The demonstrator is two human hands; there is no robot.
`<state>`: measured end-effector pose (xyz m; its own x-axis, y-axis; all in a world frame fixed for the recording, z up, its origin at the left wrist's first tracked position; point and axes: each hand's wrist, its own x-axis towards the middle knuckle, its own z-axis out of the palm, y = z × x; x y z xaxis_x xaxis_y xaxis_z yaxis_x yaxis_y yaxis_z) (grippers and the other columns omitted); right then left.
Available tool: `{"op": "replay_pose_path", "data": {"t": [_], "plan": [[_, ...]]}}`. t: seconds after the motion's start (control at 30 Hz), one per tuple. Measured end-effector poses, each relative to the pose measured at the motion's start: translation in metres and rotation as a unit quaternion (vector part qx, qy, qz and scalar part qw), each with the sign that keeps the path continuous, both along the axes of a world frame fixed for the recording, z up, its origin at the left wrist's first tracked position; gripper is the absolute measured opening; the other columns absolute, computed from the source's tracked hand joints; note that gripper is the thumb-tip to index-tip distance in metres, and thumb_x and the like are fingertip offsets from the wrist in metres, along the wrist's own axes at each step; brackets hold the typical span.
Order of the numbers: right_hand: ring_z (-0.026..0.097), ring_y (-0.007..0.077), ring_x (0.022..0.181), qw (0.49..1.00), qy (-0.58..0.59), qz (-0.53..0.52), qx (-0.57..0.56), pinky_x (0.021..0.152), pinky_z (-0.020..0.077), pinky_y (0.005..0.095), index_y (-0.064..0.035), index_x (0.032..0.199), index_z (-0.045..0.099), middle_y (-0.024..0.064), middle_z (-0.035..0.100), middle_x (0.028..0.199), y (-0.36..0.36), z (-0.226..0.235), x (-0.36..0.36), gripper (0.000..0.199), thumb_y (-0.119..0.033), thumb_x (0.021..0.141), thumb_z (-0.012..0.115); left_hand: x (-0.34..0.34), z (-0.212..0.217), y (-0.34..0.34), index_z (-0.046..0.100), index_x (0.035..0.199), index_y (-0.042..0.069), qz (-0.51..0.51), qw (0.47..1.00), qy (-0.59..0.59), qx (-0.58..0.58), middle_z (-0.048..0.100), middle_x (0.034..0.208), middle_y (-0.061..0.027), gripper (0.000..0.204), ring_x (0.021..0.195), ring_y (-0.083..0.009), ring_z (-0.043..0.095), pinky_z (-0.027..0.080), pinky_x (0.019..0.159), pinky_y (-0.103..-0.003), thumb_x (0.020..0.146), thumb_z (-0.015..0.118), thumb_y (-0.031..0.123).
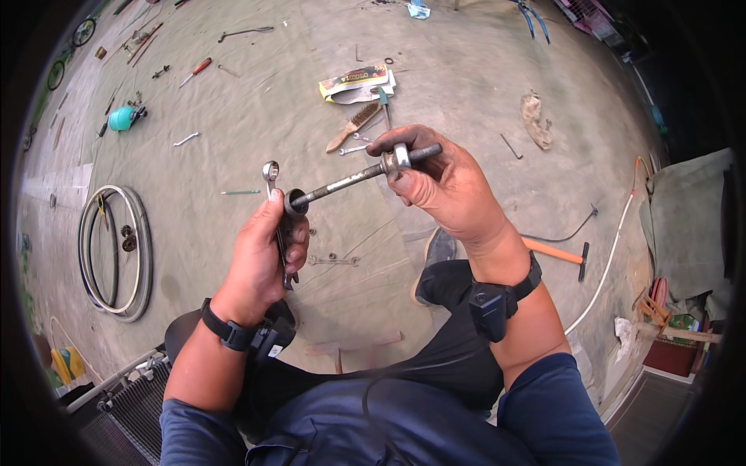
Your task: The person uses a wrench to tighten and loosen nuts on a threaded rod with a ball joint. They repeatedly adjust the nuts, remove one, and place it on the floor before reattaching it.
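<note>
A single head-worn fisheye camera looks steeply down from above, close over the person's forearms and lap, facing the concrete floor [466,85] ahead; straight edges bend toward the dark round rim.

so I count two hands [260,256], one axle [350,180], one ring spanner [271,172], one wire brush [356,124], two bike rims [116,252], one orange pump [556,252]

Hidden or unclear items:
- Ring spanner [273,194]: shaft mostly covered by left hand [260,260].
- Axle [350,180]: far end buried under right hand [443,182] fingers.
- Small floor parts [332,260]: too small to identify.
- Bicycle [68,50]: cut off at picture's rim.
</note>
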<state>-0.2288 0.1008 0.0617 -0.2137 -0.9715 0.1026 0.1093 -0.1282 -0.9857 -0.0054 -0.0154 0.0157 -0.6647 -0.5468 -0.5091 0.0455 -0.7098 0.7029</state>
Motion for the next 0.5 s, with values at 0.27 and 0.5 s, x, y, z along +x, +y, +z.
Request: {"op": "replay_pose_path", "data": {"t": [0.27, 0.5], "plan": [[0.06, 0.0095, 0.091, 0.999, -0.043, 0.02, 0.027, 0.081, 0.0506, 0.0244, -0.0014, 0.122, 0.061, 0.0018, 0.063, 0.098, 0.0067, -0.0021, -0.0017, 0.038, -0.017, 0.09, 0.074, 0.0005, -0.0039, -0.0002, 0.057, 0.092, 0.01, -0.007, 1.0, -0.007, 0.017, 0.051, 0.066, -0.0033, 0.04, 0.045, -0.0091, 0.039, 0.029, 0.039, -0.023, 0.103, 0.046, 0.047], [0.062, 0.0104, 0.089, 0.996, -0.055, 0.011, 0.072, 0.076, 0.0518, 0.0245, -0.0023, 0.121, 0.063, 0.0022, 0.065, 0.096, 0.0078, -0.0029, -0.0027, 0.041, -0.02, 0.087, 0.078, -0.0014, -0.0001, 0.0013, 0.057, 0.091, 0.013, -0.014, 0.998, -0.053, 0.003, 0.048, 0.063, 0.0002, 0.044, 0.044, -0.007, 0.038, 0.028, 0.039, -0.02, 0.102, 0.044, 0.053]]}}
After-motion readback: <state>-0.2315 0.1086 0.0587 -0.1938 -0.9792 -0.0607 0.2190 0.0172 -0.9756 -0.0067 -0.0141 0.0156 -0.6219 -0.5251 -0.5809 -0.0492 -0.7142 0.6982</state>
